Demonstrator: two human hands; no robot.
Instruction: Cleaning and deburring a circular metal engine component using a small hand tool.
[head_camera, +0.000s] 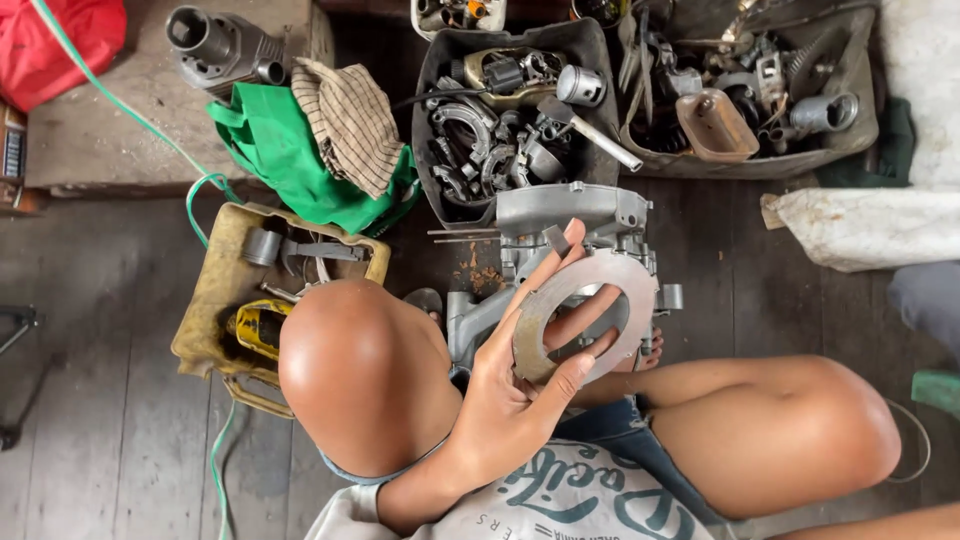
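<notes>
Head view: left hand (510, 400) fingers (565, 375) grip metal ring (585, 315) (edge-on pinch).

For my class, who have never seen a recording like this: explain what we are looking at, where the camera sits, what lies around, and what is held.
There is one picture, from a camera on a person's head, looking down at their knees and hands. The person sits on a dark plank floor. The left hand holds up a flat grey metal ring, thumb on its rim. The right hand is mostly hidden behind the ring, its fingers showing through the hole. Beneath is a grey engine casing. Beyond stand two trays of metal parts, and to the left a green bag and a yellow tray.
</notes>
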